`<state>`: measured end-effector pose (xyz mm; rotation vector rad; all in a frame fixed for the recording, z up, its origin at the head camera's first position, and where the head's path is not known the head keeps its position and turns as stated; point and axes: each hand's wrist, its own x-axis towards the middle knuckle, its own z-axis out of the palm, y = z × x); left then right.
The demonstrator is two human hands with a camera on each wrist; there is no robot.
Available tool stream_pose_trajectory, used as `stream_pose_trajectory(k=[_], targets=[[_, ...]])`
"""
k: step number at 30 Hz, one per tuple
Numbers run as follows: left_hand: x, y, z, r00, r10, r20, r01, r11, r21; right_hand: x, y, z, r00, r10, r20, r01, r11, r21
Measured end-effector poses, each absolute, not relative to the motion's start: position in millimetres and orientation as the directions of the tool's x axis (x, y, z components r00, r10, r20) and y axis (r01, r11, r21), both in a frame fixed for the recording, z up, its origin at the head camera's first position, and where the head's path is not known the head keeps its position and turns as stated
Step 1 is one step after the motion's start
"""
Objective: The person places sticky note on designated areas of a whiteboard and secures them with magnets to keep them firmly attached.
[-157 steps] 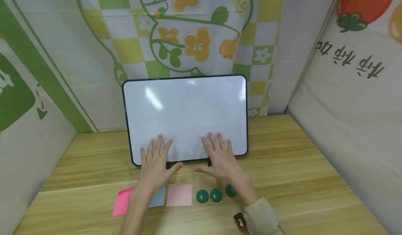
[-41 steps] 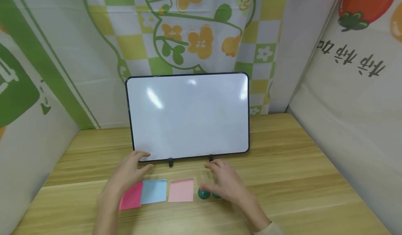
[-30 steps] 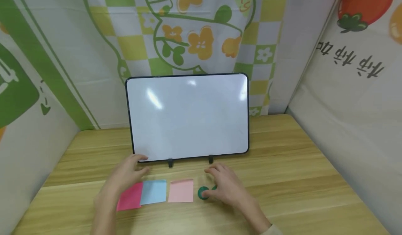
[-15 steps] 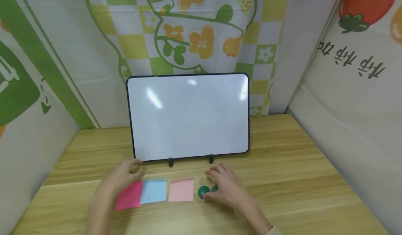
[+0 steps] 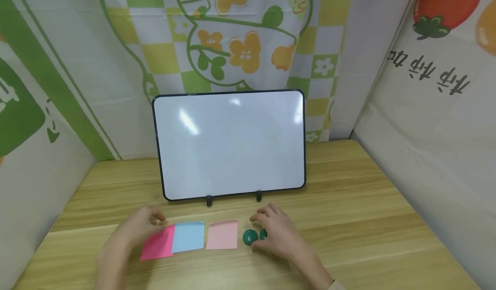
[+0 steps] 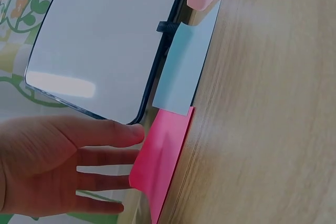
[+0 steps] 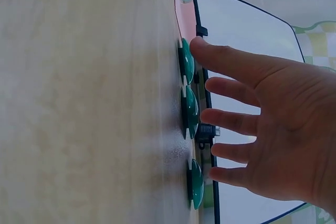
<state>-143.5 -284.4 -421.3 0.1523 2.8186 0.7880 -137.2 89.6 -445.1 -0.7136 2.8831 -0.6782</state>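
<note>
Right hand [image 5: 279,236] hovers over green magnets [image 5: 249,237], covering all but one and sliver of second from head view; wrist view shows three in row [image 7: 189,109], thumb tip just at first, fingers spread, holding nothing. Left hand [image 5: 129,229] blurred, fingers straight and empty, tips at hot-pink note [image 5: 158,247]. Blue note [image 5: 188,237] overlaps it; pale pink note [image 5: 222,235] beside. Whiteboard [image 5: 228,143] stands behind on clips. Bare desk [image 5: 368,221] to right.
</note>
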Motion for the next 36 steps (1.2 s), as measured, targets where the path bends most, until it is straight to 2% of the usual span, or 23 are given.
stream_pose_trajectory(k=[9,28,36], targets=[[-140.5,-285.8,-423.6,-0.971,0.133,-0.199,0.009,0.852,0.523,-137.5,87.9,-447.9,-0.889,-0.458,0.006,-0.411,0.792,-0.452],[-141.6,-290.0,-429.8,-0.973,0.158,-0.165,0.058,0.87,0.49,-134.2,85.1,-449.1,-0.882,-0.471,-0.01,-0.422,0.799,-0.429],[-144.6,-290.1,-430.7,-0.975,0.136,-0.174,0.038,0.88,0.474,-137.2,85.6,-451.9,-0.886,-0.463,-0.009,-0.415,0.804,-0.425]])
